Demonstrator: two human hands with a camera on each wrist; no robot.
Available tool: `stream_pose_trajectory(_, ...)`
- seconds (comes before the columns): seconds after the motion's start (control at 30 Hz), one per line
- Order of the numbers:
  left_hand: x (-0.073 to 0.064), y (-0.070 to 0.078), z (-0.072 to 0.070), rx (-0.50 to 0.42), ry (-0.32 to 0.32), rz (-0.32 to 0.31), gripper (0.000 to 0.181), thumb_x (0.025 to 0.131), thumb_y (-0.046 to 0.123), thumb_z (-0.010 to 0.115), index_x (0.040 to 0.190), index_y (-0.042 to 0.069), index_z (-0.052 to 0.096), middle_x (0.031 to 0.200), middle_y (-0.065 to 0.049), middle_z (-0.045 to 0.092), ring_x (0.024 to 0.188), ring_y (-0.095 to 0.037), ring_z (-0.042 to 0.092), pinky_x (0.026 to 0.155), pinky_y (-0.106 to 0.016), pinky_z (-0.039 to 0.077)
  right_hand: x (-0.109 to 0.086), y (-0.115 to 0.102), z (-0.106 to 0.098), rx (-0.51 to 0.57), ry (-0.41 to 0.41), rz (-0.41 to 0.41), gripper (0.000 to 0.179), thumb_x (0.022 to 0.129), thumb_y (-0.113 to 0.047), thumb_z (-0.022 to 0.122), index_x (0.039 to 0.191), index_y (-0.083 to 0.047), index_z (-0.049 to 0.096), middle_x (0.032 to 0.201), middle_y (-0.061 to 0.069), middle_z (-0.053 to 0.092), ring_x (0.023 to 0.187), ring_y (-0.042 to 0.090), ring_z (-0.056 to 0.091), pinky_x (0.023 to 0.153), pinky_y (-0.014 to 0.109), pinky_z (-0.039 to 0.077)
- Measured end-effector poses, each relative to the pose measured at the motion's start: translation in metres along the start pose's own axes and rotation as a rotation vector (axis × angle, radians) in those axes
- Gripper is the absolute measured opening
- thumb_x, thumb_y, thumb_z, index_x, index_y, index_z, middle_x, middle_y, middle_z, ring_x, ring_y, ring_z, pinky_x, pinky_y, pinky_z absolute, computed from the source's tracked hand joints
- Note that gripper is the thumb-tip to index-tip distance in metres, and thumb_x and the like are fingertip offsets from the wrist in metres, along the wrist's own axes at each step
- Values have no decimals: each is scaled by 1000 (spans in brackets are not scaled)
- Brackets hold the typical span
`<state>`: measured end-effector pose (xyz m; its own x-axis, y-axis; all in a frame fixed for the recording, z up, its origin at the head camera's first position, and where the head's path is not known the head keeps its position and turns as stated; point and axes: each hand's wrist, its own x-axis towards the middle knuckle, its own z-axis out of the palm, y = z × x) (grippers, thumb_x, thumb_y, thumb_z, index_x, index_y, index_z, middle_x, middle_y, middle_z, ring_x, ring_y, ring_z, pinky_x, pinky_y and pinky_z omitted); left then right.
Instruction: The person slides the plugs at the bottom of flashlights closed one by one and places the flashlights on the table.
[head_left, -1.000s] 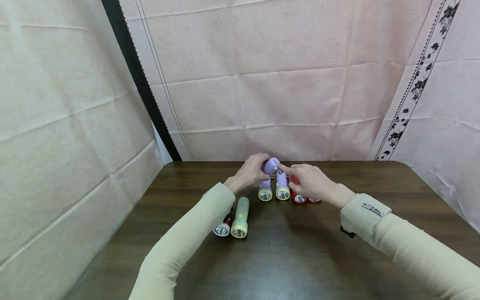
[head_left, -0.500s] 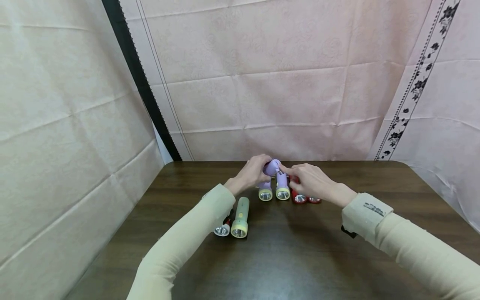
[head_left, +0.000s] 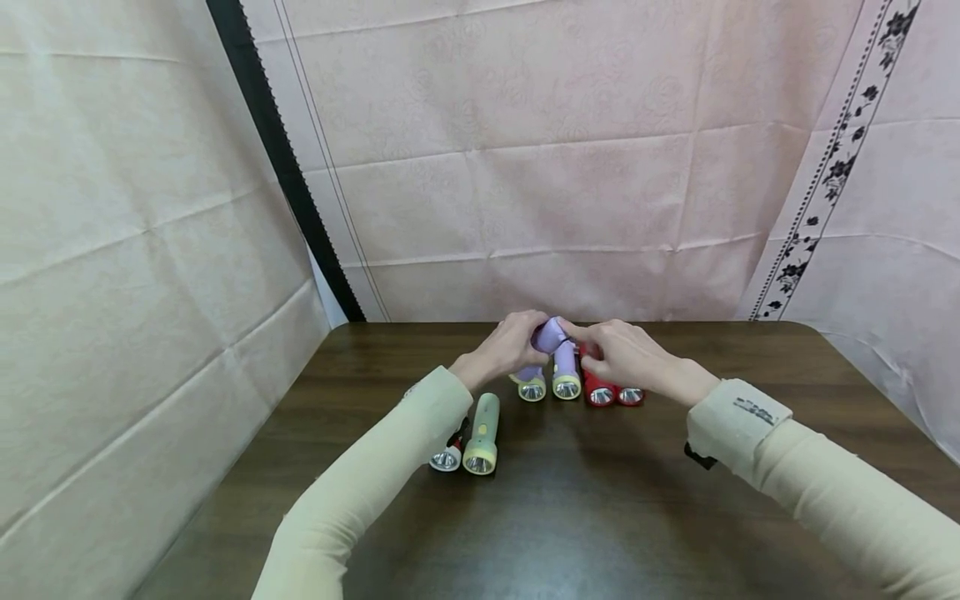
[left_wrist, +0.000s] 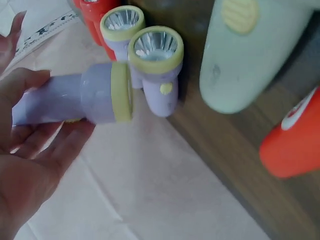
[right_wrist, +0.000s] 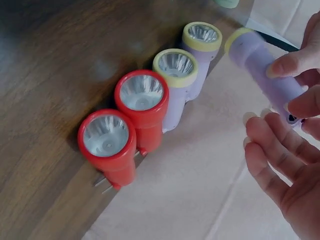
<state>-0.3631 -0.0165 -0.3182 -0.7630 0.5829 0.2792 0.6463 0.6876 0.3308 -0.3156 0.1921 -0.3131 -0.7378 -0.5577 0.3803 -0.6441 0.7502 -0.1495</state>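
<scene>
My left hand (head_left: 510, 343) grips a purple flashlight (left_wrist: 75, 97) with a yellow rim, thumb on one side and fingers on the other. Tilted, its tail points up toward my right hand (head_left: 626, 354). In the right wrist view a fingertip of the right hand (right_wrist: 295, 185) meets the tail, where a small dark spot shows; the other fingers are loosely bent beneath. Two more purple flashlights (right_wrist: 172, 102) stand side by side under the hands, yellow-rimmed lenses toward me. Right of them are two red flashlights (right_wrist: 142, 107), partly behind the right hand in the head view.
Nearer on the brown table (head_left: 600, 517) lies a pale green flashlight (head_left: 483, 429). A red flashlight with a white rim (head_left: 446, 458) is beside it, partly covered by the left sleeve. Pale cloth (head_left: 562, 167) hangs behind the table's far edge. Metal prongs (right_wrist: 102, 182) show by a red flashlight.
The held flashlight has shifted slightly right. Metal prongs visible at its tail earlier no longer show. My right hand has risen a little, uncovering more of the red flashlights.
</scene>
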Motion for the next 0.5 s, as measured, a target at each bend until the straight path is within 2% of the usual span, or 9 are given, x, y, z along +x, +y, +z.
stream_pose_trajectory(0.1,-3,6,-3,30,-54,-77,42,77,15,75,114,8,55,98,-7,65,84,-18,63,72,-28,51,-3,2,0,-23,-11,0,67,82,-7,61,146,-16,43,54,-9,43,47,5,34,45,23,29)
stream_pose_trajectory(0.27,-12,16,-3,63,-158,-245,61,76,21,77,123,11,38,92,-9,63,72,-21,63,59,-30,50,-6,4,1,-41,-13,31,67,82,-8,60,146,-12,41,56,-9,48,50,6,38,47,24,33)
stream_pose_trajectory(0.4,-19,20,4,93,-220,-371,72,75,27,79,128,11,33,96,-10,63,75,-22,63,59,-31,49,-7,4,2,-46,-36,42,63,84,-9,61,144,-11,43,58,-8,48,53,8,40,49,25,34)
stream_pose_trajectory(0.5,-25,21,13,144,-246,-427,77,73,34,81,129,11,33,101,-10,64,81,-24,63,63,-33,50,-7,4,4,-65,-49,34,61,84,-10,62,142,-10,46,58,-9,49,54,7,42,50,25,35)
